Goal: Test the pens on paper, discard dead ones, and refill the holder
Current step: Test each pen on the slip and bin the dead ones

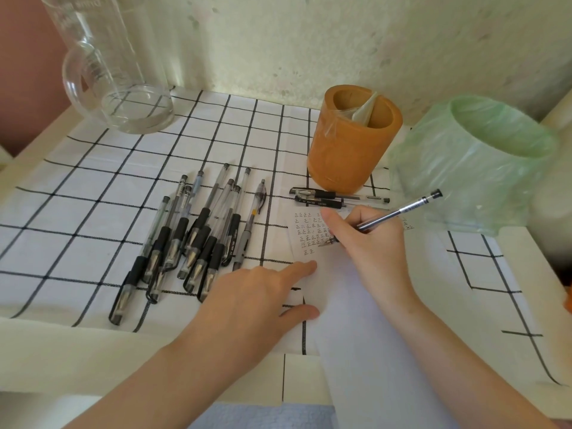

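My right hand point(368, 239) grips a clear gel pen point(402, 210) with its tip on the white paper point(349, 305), among several rows of small written marks. With fingers straight, my left hand point(250, 301) presses on the paper's left edge. Several black-grip gel pens point(198, 236) lie in a loose pile to the left of the paper. Two more pens point(334, 198) rest side by side in front of the orange pen holder point(346, 150), whose interior shows only a plastic wrapper.
A small bin lined with a green plastic bag point(476, 162) stands at the right, behind the paper. A clear glass jug point(114, 72) stands at the back left. A white cloth with a black grid point(123, 181) covers the table.
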Action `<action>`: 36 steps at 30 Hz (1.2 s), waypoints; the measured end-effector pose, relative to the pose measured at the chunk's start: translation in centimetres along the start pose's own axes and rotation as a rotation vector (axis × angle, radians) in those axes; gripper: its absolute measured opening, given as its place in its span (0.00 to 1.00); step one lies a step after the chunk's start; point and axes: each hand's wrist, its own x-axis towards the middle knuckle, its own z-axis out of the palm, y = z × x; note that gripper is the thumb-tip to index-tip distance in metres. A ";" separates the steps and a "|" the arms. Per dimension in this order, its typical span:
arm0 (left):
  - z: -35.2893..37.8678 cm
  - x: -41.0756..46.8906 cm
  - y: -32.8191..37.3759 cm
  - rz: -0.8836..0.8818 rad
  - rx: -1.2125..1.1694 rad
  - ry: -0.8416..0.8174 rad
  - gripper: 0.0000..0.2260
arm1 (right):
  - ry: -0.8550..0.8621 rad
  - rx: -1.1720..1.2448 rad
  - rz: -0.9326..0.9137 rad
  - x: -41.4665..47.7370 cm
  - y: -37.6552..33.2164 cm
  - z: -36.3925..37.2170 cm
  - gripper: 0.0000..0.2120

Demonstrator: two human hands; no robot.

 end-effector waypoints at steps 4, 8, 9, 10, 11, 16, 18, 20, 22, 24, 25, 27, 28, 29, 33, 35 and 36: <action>0.1 0.1 -0.1 0.010 0.010 -0.003 0.25 | 0.020 -0.067 -0.046 0.1 0.8 0.3 0.17; 0.3 0.1 -0.3 0.019 0.030 -0.003 0.24 | 0.025 -0.067 -0.073 0.0 1.0 0.4 0.17; 0.3 0.2 -0.3 0.020 0.035 0.001 0.24 | 0.023 -0.064 -0.078 0.0 1.0 0.4 0.17; 0.3 0.2 -0.3 0.020 0.038 0.004 0.24 | 0.020 -0.065 -0.081 0.0 1.1 0.4 0.17; 0.3 0.1 -0.3 0.021 0.041 0.004 0.24 | 0.016 -0.069 -0.082 0.0 1.1 0.4 0.16; 0.3 0.2 -0.3 0.014 0.047 -0.005 0.24 | 0.016 -0.075 -0.095 0.1 1.3 0.5 0.17; 0.3 0.2 -0.4 0.011 0.051 -0.002 0.24 | 0.013 -0.076 -0.101 0.1 1.4 0.5 0.17; 0.3 0.2 -0.4 0.007 0.049 -0.007 0.24 | 0.008 -0.078 -0.113 0.1 1.4 0.5 0.17; 0.3 0.3 -0.3 0.003 0.039 -0.015 0.24 | 0.008 -0.073 -0.117 0.1 1.4 0.4 0.17; 0.2 0.3 -0.3 0.004 0.034 -0.014 0.24 | 0.006 -0.066 -0.117 0.1 1.4 0.4 0.17; 0.2 0.3 -0.3 0.002 0.031 -0.012 0.24 | 0.001 -0.066 -0.119 0.1 1.4 0.4 0.17; 0.2 0.3 -0.3 0.001 0.029 -0.011 0.24 | -0.009 -0.074 -0.125 0.1 1.3 0.5 0.17; 0.2 0.3 -0.3 0.003 0.029 -0.011 0.24 | -0.009 -0.080 -0.130 0.1 1.2 0.5 0.17; 0.1 0.3 -0.3 0.005 0.026 -0.012 0.24 | -0.005 -0.084 -0.134 0.0 1.2 0.5 0.17; 0.1 0.2 -0.2 0.006 0.025 -0.015 0.23 | 0.026 -0.089 -0.130 0.0 1.3 0.6 0.18; 0.1 0.2 -0.3 0.007 0.026 -0.016 0.24 | 0.028 -0.090 -0.131 0.1 1.3 0.6 0.18; 0.1 0.2 -0.3 0.007 0.024 -0.018 0.23 | 0.028 -0.087 -0.131 0.1 1.4 0.6 0.19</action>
